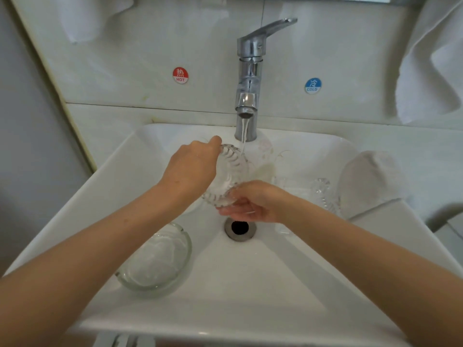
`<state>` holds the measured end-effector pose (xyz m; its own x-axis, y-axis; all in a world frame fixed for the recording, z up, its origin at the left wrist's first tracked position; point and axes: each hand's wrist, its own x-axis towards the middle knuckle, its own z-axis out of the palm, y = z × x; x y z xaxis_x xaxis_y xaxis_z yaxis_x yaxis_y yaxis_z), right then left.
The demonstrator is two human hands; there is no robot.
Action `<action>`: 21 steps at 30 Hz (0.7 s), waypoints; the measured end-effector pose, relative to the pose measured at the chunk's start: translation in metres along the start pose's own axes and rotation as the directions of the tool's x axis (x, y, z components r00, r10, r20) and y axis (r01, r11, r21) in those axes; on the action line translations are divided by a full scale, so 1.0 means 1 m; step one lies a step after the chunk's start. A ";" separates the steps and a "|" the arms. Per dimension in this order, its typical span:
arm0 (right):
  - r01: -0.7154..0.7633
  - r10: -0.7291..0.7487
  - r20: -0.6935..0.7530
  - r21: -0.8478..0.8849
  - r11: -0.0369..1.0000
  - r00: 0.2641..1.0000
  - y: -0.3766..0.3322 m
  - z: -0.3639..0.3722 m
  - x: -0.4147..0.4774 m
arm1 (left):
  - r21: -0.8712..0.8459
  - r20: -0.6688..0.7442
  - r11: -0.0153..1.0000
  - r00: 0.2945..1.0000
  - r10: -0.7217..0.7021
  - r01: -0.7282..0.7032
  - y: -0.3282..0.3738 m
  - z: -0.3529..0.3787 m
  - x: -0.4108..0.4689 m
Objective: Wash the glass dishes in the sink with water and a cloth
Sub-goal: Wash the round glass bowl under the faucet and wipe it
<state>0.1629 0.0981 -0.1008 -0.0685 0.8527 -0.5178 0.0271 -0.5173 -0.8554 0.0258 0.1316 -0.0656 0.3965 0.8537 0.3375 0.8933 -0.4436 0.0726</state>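
Note:
A ribbed glass dish [229,174] is held tilted on edge above the drain, with the tap's water stream [243,136] falling onto its upper rim. My left hand [193,166] grips the dish's top and left rim. My right hand [250,201] holds its lower rim from underneath, fingers curled against the glass. A round clear glass bowl [156,259] lies in the sink's front left. Another ribbed glass dish [323,194] stands at the right of the basin. A white cloth [370,181] lies at the sink's right edge.
The chrome tap [249,71] rises behind the white sink [250,284], its lever pointing right. The open drain [240,227] sits just below my right hand. Hot and cold stickers mark the back wall. A white towel [431,71] hangs at the upper right.

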 end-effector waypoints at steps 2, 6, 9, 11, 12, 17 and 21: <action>0.164 -0.243 -0.198 -0.345 0.924 0.950 -0.004 -0.005 0.001 | 0.007 0.040 1.000 0.999 0.011 -0.011 0.002 0.002 0.001; 0.164 -0.714 -0.172 -0.912 0.376 0.678 -0.001 -0.009 0.001 | 0.019 0.065 1.000 0.998 0.018 -0.019 0.005 0.002 0.002; 0.278 -0.661 -0.238 -0.769 0.575 0.711 0.000 -0.005 0.003 | 0.028 0.041 1.000 0.999 0.011 -0.012 0.003 -0.001 0.002; 0.280 -0.424 -0.285 -0.431 0.858 0.860 0.002 0.004 0.003 | 0.025 0.040 1.000 0.999 -0.001 0.000 0.002 0.000 0.000; 0.215 -0.270 -0.225 -0.242 0.946 0.936 0.005 0.007 0.002 | 0.024 0.041 1.000 0.999 -0.008 0.007 0.001 0.001 -0.001; 0.120 -0.120 -0.050 0.002 0.993 0.992 0.009 0.012 -0.002 | -0.057 0.050 0.998 0.998 -0.030 0.033 -0.002 0.003 -0.002; 0.219 -0.313 -0.238 -0.352 0.910 0.919 0.003 0.003 0.000 | -0.244 0.064 0.968 0.997 -0.041 0.056 -0.002 0.000 -0.004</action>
<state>0.1598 0.0965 -0.1039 0.1660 0.9633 -0.2111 0.3610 -0.2585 -0.8960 0.0229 0.1293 -0.0669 0.3720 0.8871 0.2731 0.8355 -0.4482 0.3178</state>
